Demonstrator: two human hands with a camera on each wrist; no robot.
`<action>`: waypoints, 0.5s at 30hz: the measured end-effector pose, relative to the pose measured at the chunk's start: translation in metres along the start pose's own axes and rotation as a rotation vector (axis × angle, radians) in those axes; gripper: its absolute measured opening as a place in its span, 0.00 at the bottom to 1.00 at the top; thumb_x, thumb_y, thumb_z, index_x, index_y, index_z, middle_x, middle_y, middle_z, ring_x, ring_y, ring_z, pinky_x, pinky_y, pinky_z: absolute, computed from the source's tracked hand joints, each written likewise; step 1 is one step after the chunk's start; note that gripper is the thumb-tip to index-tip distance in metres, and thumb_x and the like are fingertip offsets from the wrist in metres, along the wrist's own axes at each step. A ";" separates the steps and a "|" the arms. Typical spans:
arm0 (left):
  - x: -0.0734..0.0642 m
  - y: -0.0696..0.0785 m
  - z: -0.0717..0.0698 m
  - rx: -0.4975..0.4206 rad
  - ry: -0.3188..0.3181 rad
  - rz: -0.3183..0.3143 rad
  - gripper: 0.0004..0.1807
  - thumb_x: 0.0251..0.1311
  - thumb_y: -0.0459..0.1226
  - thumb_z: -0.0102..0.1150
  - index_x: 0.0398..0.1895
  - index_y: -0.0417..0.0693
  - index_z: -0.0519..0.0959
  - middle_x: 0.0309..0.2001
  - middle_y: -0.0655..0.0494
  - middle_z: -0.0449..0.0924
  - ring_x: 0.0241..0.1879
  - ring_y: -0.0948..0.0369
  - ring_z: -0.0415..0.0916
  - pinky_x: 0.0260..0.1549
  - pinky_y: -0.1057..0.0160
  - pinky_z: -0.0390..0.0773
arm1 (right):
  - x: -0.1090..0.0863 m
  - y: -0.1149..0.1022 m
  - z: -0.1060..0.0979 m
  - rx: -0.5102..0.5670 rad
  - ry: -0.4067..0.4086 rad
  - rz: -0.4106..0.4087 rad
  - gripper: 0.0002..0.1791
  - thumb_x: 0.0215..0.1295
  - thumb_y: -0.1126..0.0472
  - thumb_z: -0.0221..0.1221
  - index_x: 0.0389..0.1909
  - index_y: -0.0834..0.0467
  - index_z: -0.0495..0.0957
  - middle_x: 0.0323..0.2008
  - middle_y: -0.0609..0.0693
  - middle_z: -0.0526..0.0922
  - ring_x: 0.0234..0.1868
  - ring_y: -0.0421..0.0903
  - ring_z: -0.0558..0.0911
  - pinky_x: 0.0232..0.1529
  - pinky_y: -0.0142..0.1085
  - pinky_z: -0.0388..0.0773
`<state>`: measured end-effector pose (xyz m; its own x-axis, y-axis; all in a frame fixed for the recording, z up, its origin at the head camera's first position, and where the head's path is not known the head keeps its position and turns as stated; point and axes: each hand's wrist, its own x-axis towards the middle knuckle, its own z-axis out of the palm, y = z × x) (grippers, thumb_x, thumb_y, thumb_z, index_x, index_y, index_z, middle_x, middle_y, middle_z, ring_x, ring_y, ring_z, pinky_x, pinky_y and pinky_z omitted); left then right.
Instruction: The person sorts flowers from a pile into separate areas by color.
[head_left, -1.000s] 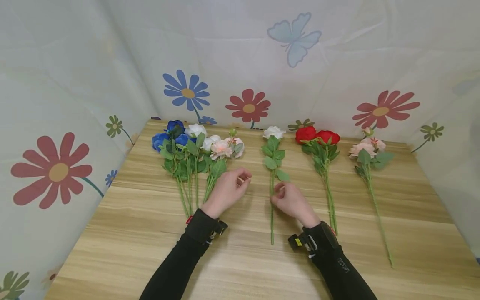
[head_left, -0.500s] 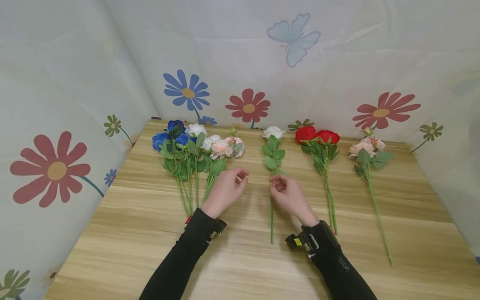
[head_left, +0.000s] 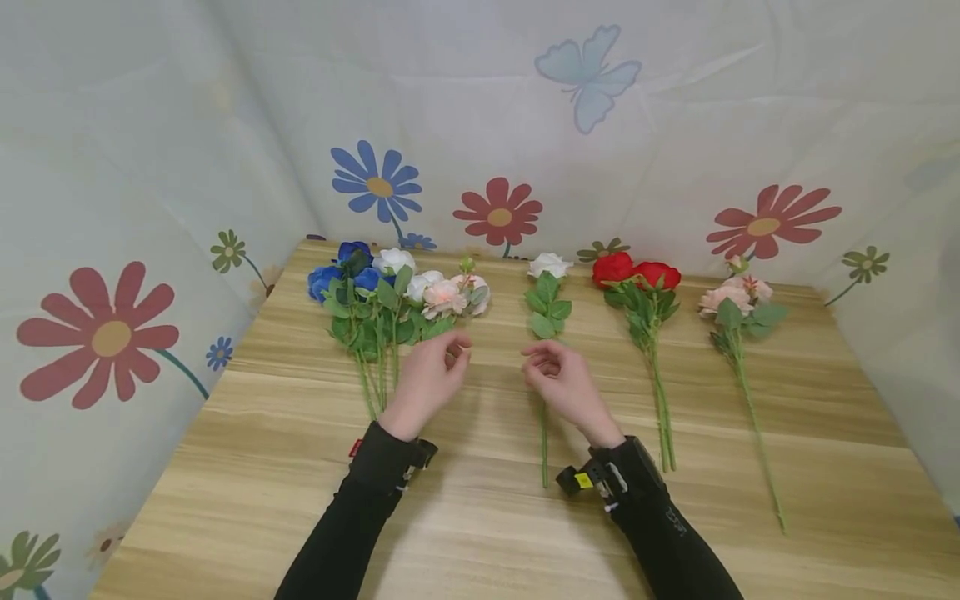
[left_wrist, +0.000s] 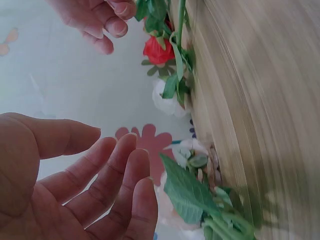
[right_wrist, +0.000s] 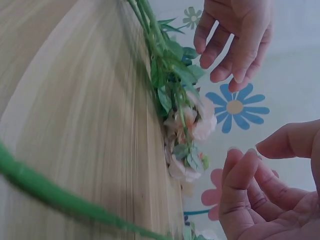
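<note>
My left hand point(head_left: 429, 375), fingers loosely bent and holding nothing, hovers over the stems of the pale pink flowers point(head_left: 444, 297). Beside these lie blue roses point(head_left: 322, 282) and white roses point(head_left: 393, 260), their stems partly hidden by the hand. My right hand point(head_left: 564, 379) hangs over the stem of a single white rose point(head_left: 550, 265) in the middle, covering part of it. In the right wrist view, that hand's thumb and fingertips point(right_wrist: 242, 167) come close together with nothing between them, and a green stem point(right_wrist: 75, 202) runs below, apart from them.
To the right lie two red roses point(head_left: 656, 273) with stems together, then a pink flower spray point(head_left: 723, 298) with a long slanting stem. Everything rests on a wood-grain table point(head_left: 480, 533). A white curtain point(head_left: 465, 108) printed with flowers and a butterfly stands behind and at the sides.
The left hand has drifted left. My right hand has moved left and farther from me, away from beside the white rose's stem to above it. The flowers stay where they were.
</note>
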<state>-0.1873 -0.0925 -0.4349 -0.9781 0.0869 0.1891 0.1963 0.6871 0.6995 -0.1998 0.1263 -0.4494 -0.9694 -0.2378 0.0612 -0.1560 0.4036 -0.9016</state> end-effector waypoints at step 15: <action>-0.029 -0.041 -0.037 0.068 0.054 -0.175 0.13 0.71 0.40 0.55 0.51 0.43 0.82 0.39 0.47 0.86 0.32 0.55 0.81 0.29 0.60 0.76 | 0.011 -0.026 0.043 0.194 -0.094 0.015 0.16 0.67 0.71 0.55 0.54 0.73 0.76 0.42 0.67 0.82 0.37 0.50 0.85 0.38 0.29 0.81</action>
<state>-0.1642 -0.1502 -0.4437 -0.9914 -0.0759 0.1068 0.0165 0.7359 0.6768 -0.1981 0.0748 -0.4437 -0.9481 -0.3176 0.0148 -0.0931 0.2326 -0.9681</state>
